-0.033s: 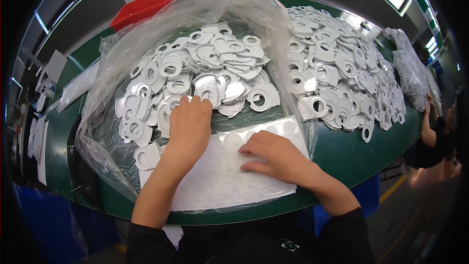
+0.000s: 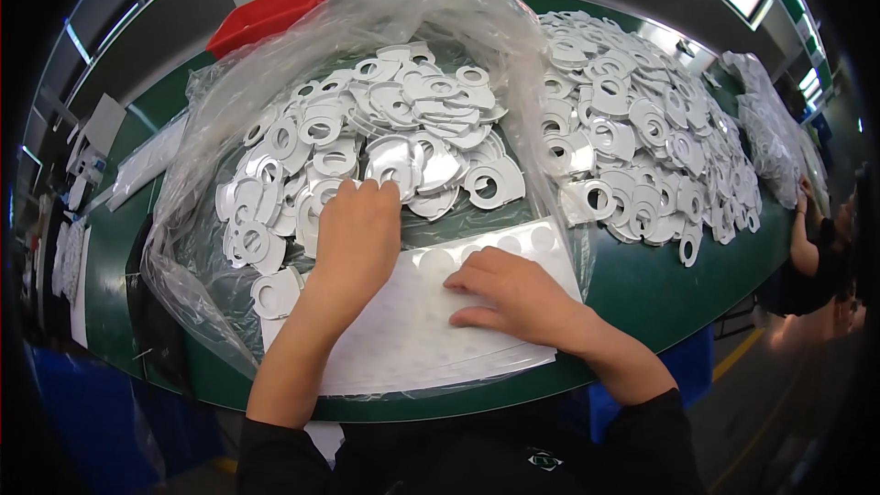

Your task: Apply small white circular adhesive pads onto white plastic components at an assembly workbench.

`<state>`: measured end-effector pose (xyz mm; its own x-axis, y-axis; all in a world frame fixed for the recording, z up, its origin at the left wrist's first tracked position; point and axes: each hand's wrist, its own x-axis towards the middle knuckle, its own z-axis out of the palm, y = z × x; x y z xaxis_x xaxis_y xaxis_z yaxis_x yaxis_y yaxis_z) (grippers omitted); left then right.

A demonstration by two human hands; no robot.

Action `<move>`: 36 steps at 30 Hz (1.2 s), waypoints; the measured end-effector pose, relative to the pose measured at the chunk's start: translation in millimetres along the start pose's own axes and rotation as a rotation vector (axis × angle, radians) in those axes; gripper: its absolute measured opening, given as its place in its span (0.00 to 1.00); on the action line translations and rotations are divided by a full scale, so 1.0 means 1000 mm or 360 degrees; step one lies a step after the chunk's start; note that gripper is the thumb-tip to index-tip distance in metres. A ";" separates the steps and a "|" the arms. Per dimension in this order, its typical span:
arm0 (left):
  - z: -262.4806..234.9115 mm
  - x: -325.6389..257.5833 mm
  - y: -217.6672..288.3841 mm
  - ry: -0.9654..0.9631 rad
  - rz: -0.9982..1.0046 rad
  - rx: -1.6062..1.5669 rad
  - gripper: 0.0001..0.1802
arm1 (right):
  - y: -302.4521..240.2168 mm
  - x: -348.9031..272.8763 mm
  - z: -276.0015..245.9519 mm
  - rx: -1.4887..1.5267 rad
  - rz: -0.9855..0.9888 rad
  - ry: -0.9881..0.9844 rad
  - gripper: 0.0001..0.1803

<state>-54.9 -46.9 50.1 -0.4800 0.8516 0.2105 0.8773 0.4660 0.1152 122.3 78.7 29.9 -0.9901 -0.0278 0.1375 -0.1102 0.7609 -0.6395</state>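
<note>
A factory floor, clearly: a long green workbench (image 2: pixel 660 284) heaped with hundreds of identical white die-cut parts (image 2: pixel 642 137), more spilling from a clear plastic bag (image 2: pixel 367 27), a red bin (image 2: pixel 266 14) behind, and another worker (image 2: pixel 816 247) along the line.

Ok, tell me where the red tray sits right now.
In the head view, the red tray sits at the far left of the green table, just behind the clear plastic bag of white parts.
</note>
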 end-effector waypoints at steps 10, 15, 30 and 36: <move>-0.005 0.011 0.028 -0.0702 -0.0704 -0.2945 0.28 | -0.005 0.002 0.000 -0.0109 0.0139 -0.0158 0.21; 0.045 0.005 0.029 -0.0840 -0.0696 -0.4044 0.35 | -0.013 0.003 -0.003 -0.0007 0.0265 -0.0186 0.18; 0.059 0.002 0.037 -0.0595 -0.0731 -0.3963 0.27 | -0.015 0.000 -0.014 0.0018 -0.0287 -0.0137 0.11; 0.059 0.001 0.044 -0.0582 -0.0828 -0.3576 0.33 | -0.002 0.000 -0.025 0.1299 -0.0126 0.0563 0.08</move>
<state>-17.2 -11.4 -1.8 -0.3373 0.9028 -0.2668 -0.7702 -0.1017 0.6296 124.8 93.0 49.8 -0.9070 0.2438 0.3434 -0.3386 0.0628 -0.9388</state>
